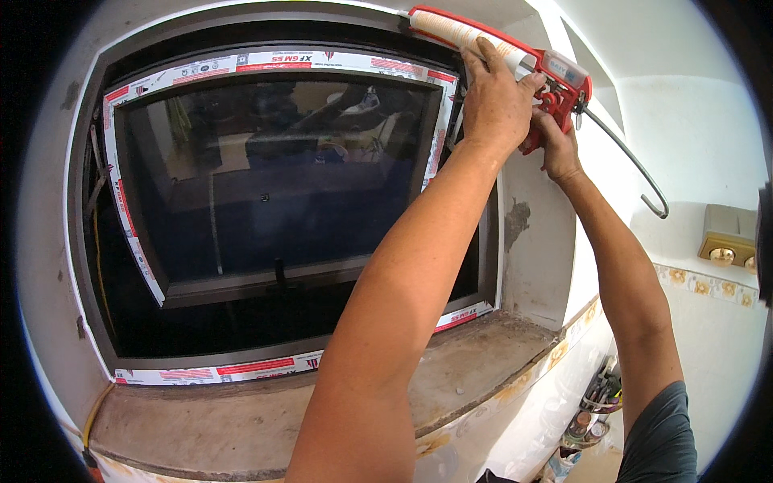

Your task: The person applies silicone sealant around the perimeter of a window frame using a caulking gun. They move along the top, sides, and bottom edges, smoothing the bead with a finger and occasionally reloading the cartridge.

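A red caulking gun (576,71), loaded with a pale sealant cartridge (463,34), is raised at the upper right corner of the window. My left hand (499,105) is wrapped around the cartridge's rear part. Behind it, my right hand (557,146) grips the handle and trigger, partly hidden by the left. A bent metal plunger rod (632,157) sticks out at the back. The cartridge's front end points left, close to the top of the dark window frame (487,266). Inside that frame, the window sash (274,185) hangs tilted open, its edges covered with printed protective film.
Below the window runs a rough, dusty sill (201,435). A yellow cable (95,410) hangs at its left end. On the right wall are a gold lamp fixture (729,233) and a patterned tile border (700,283). A corner rack (600,394) holds several bottles lower down.
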Demonstrator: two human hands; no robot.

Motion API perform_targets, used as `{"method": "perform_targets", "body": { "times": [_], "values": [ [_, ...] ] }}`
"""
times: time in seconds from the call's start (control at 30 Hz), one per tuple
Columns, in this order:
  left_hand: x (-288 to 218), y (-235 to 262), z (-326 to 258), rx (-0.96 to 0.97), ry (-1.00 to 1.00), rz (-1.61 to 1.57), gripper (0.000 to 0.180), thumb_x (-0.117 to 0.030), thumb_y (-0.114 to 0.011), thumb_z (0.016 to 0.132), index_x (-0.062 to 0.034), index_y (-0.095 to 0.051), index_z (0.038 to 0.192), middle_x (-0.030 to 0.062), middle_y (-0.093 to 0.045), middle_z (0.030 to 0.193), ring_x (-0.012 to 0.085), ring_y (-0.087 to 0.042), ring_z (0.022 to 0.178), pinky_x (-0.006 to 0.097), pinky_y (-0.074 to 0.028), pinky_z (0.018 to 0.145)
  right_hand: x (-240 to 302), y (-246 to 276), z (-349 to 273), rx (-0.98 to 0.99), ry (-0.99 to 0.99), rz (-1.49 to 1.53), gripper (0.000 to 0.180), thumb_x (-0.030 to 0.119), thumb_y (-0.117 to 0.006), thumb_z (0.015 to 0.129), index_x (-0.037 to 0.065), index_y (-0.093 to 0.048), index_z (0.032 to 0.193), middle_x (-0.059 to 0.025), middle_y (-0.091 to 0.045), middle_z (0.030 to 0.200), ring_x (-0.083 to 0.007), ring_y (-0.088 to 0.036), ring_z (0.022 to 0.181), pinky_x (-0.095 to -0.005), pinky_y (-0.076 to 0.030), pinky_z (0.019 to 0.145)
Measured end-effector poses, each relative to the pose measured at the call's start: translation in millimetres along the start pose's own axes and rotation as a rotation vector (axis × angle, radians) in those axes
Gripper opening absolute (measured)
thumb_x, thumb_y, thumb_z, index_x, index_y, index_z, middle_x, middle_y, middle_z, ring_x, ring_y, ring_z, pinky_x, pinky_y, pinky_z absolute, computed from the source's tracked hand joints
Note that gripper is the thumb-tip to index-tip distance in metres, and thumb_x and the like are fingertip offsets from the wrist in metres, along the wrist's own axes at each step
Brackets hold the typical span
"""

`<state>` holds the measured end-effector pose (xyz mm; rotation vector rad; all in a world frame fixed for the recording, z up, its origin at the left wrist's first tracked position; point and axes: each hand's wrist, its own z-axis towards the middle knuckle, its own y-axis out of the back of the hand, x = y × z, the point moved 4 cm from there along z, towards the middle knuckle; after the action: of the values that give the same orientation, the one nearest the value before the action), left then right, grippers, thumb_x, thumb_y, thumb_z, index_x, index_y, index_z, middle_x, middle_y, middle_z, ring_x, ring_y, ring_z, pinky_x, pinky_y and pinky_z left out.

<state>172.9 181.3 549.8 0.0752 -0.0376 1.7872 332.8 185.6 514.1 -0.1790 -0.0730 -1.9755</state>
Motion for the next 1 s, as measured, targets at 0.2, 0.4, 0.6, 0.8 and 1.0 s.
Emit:
{"method": "perform_targets", "body": {
  "times": [0.2, 0.4, 0.6, 0.8, 1.0],
  "values": [
    [-1, -6, -1, 0.013, 0.006, -0.01, 0.1, -0.047, -0.063, 0.1, 0.0159, -0.008, 0.157, 0.0509, -0.012, 0.156, 0.0576, -0.049, 0.133, 0.045, -0.049, 0.109, -7, 7, 1, -0.003, -0.01, -0.017, 0.036, 0.033, -0.056, 0.098, 0.001, -0.068, 0.108, -0.0068, -0.066, 0.078, -0.0164, -0.061, 0.062, -0.0308, -0.05, 0.057],
    [-1, -6, -2, 0.017, 0.019, -0.022, 0.098, -0.044, -0.063, 0.1, 0.0126, -0.008, 0.158, 0.0479, -0.011, 0.158, 0.0547, -0.053, 0.131, 0.047, -0.052, 0.106, -4, 3, -1, -0.022, 0.001, 0.032, 0.028, 0.032, -0.062, 0.097, 0.004, -0.058, 0.098, -0.0065, -0.059, 0.072, -0.0174, -0.058, 0.056, -0.034, -0.05, 0.052],
    [-3, -2, -4, 0.039, 0.035, -0.045, 0.098, -0.045, -0.063, 0.101, 0.014, -0.009, 0.157, 0.048, -0.012, 0.158, 0.0557, -0.052, 0.131, 0.048, -0.049, 0.109, -5, 4, -3, -0.042, 0.0, 0.017, 0.029, 0.032, -0.062, 0.096, 0.004, -0.058, 0.098, -0.0066, -0.058, 0.072, -0.0176, -0.058, 0.055, -0.0337, -0.049, 0.05],
    [2, -5, -5, 0.019, -0.004, -0.111, 0.098, -0.046, -0.062, 0.101, 0.0152, -0.01, 0.157, 0.0483, -0.014, 0.157, 0.0563, -0.048, 0.135, 0.048, -0.044, 0.113, -3, 4, -6, -0.064, 0.005, -0.03, 0.03, 0.033, -0.062, 0.096, 0.004, -0.058, 0.098, -0.0065, -0.059, 0.07, -0.0179, -0.058, 0.054, -0.0331, -0.049, 0.049],
    [5, -7, -4, 0.004, -0.016, -0.117, 0.099, -0.047, -0.064, 0.1, 0.0158, -0.013, 0.156, 0.0481, -0.015, 0.157, 0.0561, -0.048, 0.135, 0.047, -0.046, 0.112, 6, 1, -9, -0.008, 0.004, 0.018, 0.041, 0.03, -0.06, 0.098, -0.002, -0.061, 0.122, -0.0158, -0.07, 0.109, -0.0258, -0.071, 0.099, -0.0422, -0.057, 0.093]
  ]
}}
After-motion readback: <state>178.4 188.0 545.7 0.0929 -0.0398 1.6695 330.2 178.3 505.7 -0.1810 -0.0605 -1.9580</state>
